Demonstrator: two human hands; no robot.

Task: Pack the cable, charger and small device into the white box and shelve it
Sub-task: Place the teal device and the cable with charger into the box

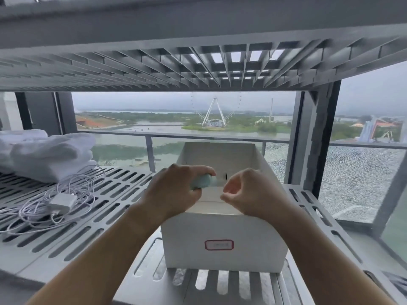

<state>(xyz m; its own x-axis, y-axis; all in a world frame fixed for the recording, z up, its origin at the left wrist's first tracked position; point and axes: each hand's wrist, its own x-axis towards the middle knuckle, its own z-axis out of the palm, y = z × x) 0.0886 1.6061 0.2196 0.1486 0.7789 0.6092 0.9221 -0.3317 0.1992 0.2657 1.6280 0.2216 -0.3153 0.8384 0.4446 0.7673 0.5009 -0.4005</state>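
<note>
Mint device (201,182) over white box (222,230), in grip of left hand (174,191); right hand (250,192) curled.

There are 1 white box (222,234), 1 cable (33,208), 1 charger (62,202) and 1 small device (201,181).

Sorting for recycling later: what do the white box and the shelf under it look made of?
White box: likely matte cardboard, judging by thin folded walls and a stuck-on label. Shelf: smooth grey painted metal or moulded plastic, with slots; the look leaves that open.
</note>
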